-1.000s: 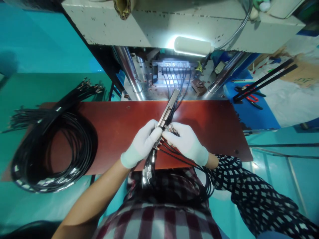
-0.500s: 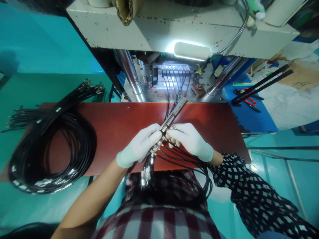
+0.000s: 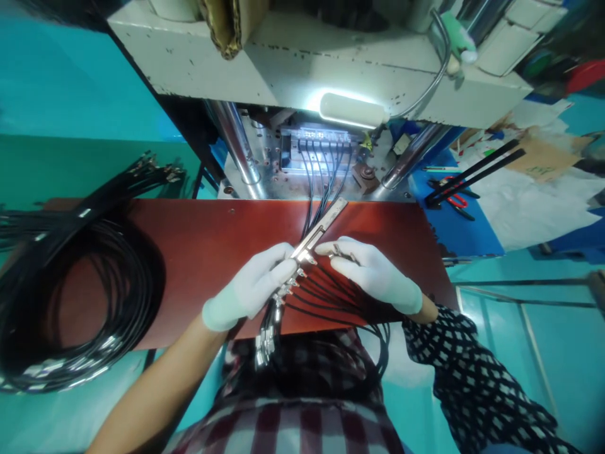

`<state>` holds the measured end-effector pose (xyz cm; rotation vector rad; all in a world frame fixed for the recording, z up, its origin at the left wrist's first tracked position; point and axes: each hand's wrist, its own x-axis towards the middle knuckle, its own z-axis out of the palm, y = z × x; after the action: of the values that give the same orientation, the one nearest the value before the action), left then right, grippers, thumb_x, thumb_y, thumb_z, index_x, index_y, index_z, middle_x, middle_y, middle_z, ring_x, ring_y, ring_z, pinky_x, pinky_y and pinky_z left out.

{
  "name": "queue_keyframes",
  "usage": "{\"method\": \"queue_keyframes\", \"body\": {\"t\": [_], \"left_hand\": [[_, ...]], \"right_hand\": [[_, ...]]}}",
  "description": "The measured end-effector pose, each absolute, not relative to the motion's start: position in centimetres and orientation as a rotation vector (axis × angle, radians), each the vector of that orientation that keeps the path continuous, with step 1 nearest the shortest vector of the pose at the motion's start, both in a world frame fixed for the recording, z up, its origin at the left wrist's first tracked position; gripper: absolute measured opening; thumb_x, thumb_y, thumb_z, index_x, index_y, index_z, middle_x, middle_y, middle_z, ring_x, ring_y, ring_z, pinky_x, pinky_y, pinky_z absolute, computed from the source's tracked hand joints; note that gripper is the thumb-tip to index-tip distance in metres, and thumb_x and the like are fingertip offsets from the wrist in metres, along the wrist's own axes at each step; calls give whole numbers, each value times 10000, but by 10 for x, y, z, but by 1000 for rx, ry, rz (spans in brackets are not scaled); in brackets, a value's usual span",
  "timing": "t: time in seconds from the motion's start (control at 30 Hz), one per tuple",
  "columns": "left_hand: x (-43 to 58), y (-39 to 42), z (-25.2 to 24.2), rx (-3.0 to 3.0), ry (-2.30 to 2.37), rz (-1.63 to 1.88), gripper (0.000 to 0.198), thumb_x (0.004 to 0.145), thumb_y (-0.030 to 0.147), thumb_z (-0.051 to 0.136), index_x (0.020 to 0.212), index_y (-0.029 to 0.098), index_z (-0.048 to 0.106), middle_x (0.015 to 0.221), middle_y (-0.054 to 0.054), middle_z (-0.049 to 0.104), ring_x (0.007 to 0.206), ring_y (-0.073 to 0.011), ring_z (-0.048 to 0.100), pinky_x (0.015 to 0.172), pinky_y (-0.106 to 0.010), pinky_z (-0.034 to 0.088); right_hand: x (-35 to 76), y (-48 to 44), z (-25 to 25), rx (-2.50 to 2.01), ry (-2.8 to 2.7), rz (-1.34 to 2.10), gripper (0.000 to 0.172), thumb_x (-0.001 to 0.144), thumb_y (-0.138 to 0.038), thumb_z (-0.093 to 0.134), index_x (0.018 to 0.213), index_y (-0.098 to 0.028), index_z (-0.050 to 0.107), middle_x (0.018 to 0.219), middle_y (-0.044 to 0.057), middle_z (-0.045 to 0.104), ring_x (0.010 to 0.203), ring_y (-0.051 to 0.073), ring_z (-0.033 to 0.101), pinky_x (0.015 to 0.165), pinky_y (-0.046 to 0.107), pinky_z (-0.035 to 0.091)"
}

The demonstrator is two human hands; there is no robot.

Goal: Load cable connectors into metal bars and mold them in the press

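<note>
My left hand [image 3: 255,282], in a white glove, is closed around a narrow metal bar [image 3: 331,217] that slants up to the right. Cable ends with small metal connectors [image 3: 289,285] sit in a row along the bar's lower part, and their thin black cables [image 3: 326,302] run off to the right. To the right of the bar, my gloved right hand [image 3: 375,274] is closed on small metal pieces [image 3: 344,253], partly hidden by its fingers; their exact kind does not show. Shiny cable ends [image 3: 267,334] hang in a bunch below my left hand.
A reddish-brown board [image 3: 203,252] spans the front of a press. Several black cables lead into a lit metal mould [image 3: 316,154] under a lamp [image 3: 354,110]. Coiled black cables [image 3: 151,271] lie at left. Red-handled pliers [image 3: 456,200] rest on a blue surface at right.
My right hand has moved away from the bar to the right, and small metal pieces now show in its fingers. My left hand still grips the bar. The whole view has shifted slightly.
</note>
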<state>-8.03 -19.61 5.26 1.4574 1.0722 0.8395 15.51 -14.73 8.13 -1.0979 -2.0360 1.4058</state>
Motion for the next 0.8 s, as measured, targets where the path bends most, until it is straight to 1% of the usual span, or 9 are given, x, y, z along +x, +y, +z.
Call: {"method": "queue_keyframes", "body": {"t": [0.1,0.2,0.3,0.37,0.43,0.57,0.67,0.73,0.8], "left_hand": [[-80,-196,52,1382,1032,842,312,985,447,484,850,172,541,749,12,474,659,-113,421,592,-243,355],[-79,-196,53,1321,1017,845,302,982,448,495,878,172,564,752,10,500,631,-104,441,567,-238,359],[-78,-197,53,1291,1008,844,293,978,446,507,910,172,584,769,2,524,634,-103,460,567,-236,370],[-78,-197,51,1283,1005,841,292,977,445,510,918,170,586,776,0,526,638,-103,461,569,-235,372],[-78,-197,50,1278,1002,835,297,977,446,510,914,165,581,776,2,523,636,-101,457,568,-233,369],[-78,-197,52,1293,997,816,308,987,443,494,926,154,579,777,6,517,648,-99,453,583,-229,365],[-79,-197,54,1344,990,804,318,989,436,497,897,145,585,778,7,516,674,-96,453,608,-225,363],[-79,-197,54,1346,981,795,321,990,436,497,880,146,580,773,10,511,673,-94,449,610,-224,359],[-78,-197,53,1318,983,787,322,988,445,496,884,150,569,776,11,513,668,-94,449,608,-225,360]], "right_hand": [[154,-149,78,-1194,-1862,1476,211,857,-215,633,1047,-162,708,1006,40,739,920,165,679,850,286,519],[154,-149,77,-1265,-1787,1553,136,838,-219,634,906,-146,726,863,26,745,762,137,661,727,260,509],[158,-148,75,-1274,-1668,1726,209,874,-278,606,967,-139,731,855,42,750,723,128,651,652,246,484],[162,-147,73,-1253,-1594,1828,267,887,-330,607,1022,-130,721,872,56,751,721,128,650,639,243,476],[166,-146,71,-1248,-1595,1877,291,889,-366,613,1009,-125,725,862,57,746,720,130,643,657,249,476],[168,-145,75,-1180,-1694,1961,249,864,-364,632,794,-139,711,759,25,695,709,133,606,715,266,464],[159,-147,80,-1175,-1632,1803,200,818,-302,647,678,-159,639,662,-13,617,655,119,548,689,264,438],[151,-150,81,-1237,-1593,1590,169,802,-283,659,687,-160,637,661,-18,608,653,119,537,664,259,429],[142,-154,82,-1262,-1597,1467,142,806,-280,666,740,-154,663,715,-4,645,698,131,561,673,257,439]]}}
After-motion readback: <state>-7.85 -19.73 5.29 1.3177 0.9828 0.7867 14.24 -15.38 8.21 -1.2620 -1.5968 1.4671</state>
